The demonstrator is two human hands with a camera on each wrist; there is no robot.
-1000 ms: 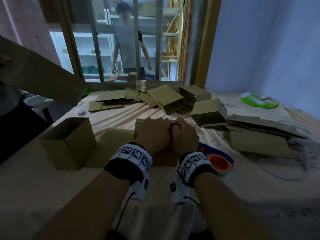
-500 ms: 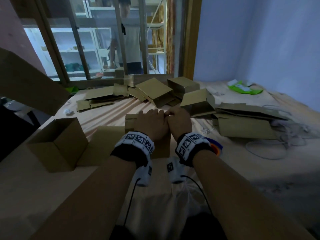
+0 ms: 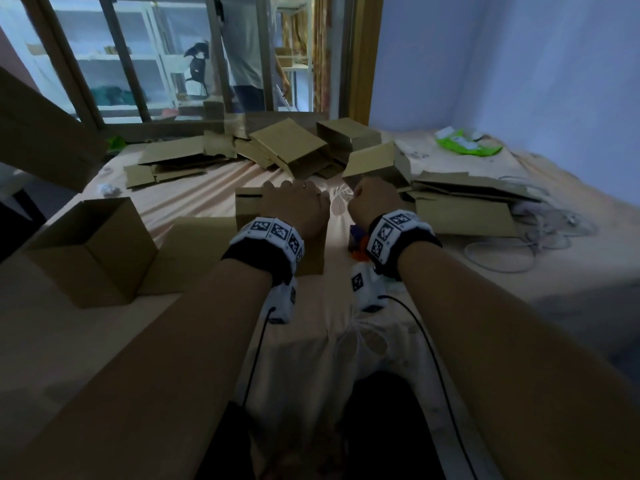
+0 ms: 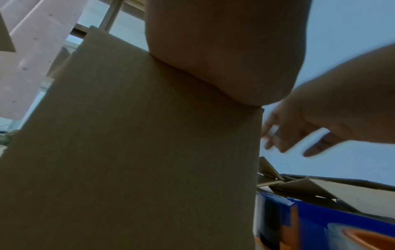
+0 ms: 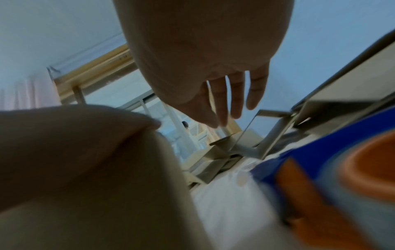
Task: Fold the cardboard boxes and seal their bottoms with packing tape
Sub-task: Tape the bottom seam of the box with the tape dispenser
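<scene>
A small brown cardboard box (image 3: 249, 209) stands upright on the peach sheet in front of me. My left hand (image 3: 294, 206) lies on its top, and the left wrist view shows the palm heel pressing the box (image 4: 128, 152) at its upper edge. My right hand (image 3: 372, 202) hovers just right of the box and holds nothing; the right wrist view shows that right hand (image 5: 230, 101) with straight, relaxed fingers. A blue and orange tape dispenser (image 3: 358, 244) lies on the sheet under my right wrist, mostly hidden. That tape dispenser (image 4: 320, 225) sits right of the box.
An open-topped box (image 3: 93, 247) stands at the left beside a flat cardboard sheet (image 3: 194, 258). Folded and flat boxes (image 3: 291, 150) pile up by the window. A flat stack (image 3: 464, 209), a white cable (image 3: 512, 251) and a green packet (image 3: 464, 147) lie right. A person (image 3: 246, 46) stands beyond the glass.
Both hands were pressed together on the box top. My right hand has come off the box and moved right; my left hand stays on it. The head view has tilted down.
</scene>
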